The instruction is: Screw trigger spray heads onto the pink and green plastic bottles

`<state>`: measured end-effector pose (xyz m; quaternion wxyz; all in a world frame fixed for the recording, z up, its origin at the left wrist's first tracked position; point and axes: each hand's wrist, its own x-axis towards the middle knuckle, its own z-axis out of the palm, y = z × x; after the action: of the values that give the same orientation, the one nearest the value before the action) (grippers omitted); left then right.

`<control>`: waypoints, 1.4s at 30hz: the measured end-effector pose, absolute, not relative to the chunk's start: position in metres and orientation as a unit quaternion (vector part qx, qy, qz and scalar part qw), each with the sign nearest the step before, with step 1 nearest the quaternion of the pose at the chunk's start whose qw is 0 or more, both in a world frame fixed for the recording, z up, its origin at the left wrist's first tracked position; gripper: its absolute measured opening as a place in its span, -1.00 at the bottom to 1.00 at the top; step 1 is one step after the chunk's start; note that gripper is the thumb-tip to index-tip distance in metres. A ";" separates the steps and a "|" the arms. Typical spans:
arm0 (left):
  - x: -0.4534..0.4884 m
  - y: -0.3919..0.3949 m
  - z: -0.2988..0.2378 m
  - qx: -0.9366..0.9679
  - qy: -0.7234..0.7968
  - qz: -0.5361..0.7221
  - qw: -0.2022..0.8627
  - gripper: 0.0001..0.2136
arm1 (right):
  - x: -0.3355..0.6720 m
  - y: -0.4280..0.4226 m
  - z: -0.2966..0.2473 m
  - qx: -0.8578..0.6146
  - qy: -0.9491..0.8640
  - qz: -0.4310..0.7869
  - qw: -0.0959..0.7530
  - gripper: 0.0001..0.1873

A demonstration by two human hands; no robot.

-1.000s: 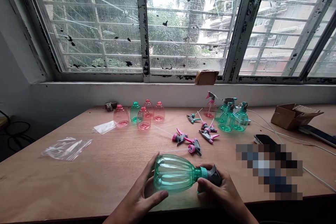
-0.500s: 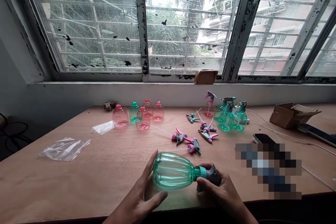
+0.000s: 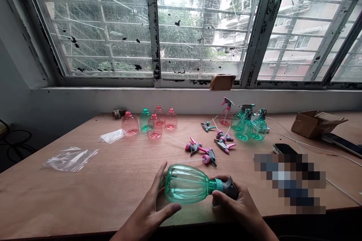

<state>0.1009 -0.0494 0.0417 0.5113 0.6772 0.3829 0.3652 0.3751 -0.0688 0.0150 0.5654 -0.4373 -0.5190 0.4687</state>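
Holds a green bottle (image 3: 186, 183) on its side over the front of the tabletop (image 3: 113, 184), with base to the left and neck to the right. Has the right grip (image 3: 241, 202) wrapped around the dark spray head (image 3: 231, 188) at the neck, just past a teal collar (image 3: 219, 185). Has the left grip (image 3: 152, 202) spread and curved about the base — with thumb clear of the plastic; cannot tell whether the fingers behind touch it. Faces pink-and-gray spray heads (image 3: 209, 157) lying loose just beyond, with a teal-and-gray trigger (image 3: 208, 127) farther back. Looks, back on the left, at four pink bottles (image 3: 154, 128) with bare necks and a second green bottle (image 3: 145, 120) standing among them, near a white packet (image 3: 111, 136) and a clear bag (image 3: 70, 159). Has, back on the right, upright spray bottles (image 3: 244, 130) with heads on — one pink, the others green.
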 end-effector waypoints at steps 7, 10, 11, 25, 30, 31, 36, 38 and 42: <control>0.100 -0.047 0.044 0.706 0.379 0.349 0.486 -0.26 | 0.376 -0.070 0.018 -0.438 -0.528 0.460 0.564 -0.66; 0.102 -0.048 0.043 0.706 0.372 0.357 0.485 -0.15 | 0.376 -0.070 0.019 -0.440 -0.532 0.461 0.557 -0.66; 0.102 -0.048 0.043 0.703 0.373 0.358 0.488 -0.12 | 0.376 -0.070 0.019 -0.442 -0.533 0.460 0.556 -0.66; 0.104 -0.045 0.040 0.677 0.336 0.402 0.517 -0.20 | 0.376 -0.070 0.017 -0.451 -0.526 0.454 0.560 -0.62; 0.098 -0.045 0.040 0.668 0.359 0.379 0.530 -0.31 | 0.376 -0.070 0.019 -0.453 -0.532 0.453 0.554 -0.62; 0.098 -0.046 0.040 0.678 0.360 0.372 0.522 -0.32 | 0.376 -0.069 0.019 -0.456 -0.532 0.449 0.555 -0.61; 0.098 -0.047 0.040 0.713 0.364 0.355 0.483 -0.29 | 0.376 -0.070 0.019 -0.465 -0.528 0.444 0.555 -0.60; 0.098 -0.047 0.040 0.699 0.368 0.360 0.497 -0.25 | 0.376 -0.070 0.018 -0.458 -0.528 0.448 0.558 -0.62; 0.098 -0.045 0.038 0.665 0.362 0.372 0.537 -0.26 | 0.377 -0.070 0.016 -0.451 -0.521 0.459 0.560 -0.63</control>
<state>0.0981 -0.0449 0.0383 0.5366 0.6653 0.3616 0.3724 0.3767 -0.0700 0.0156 0.5602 -0.4513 -0.5211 0.4593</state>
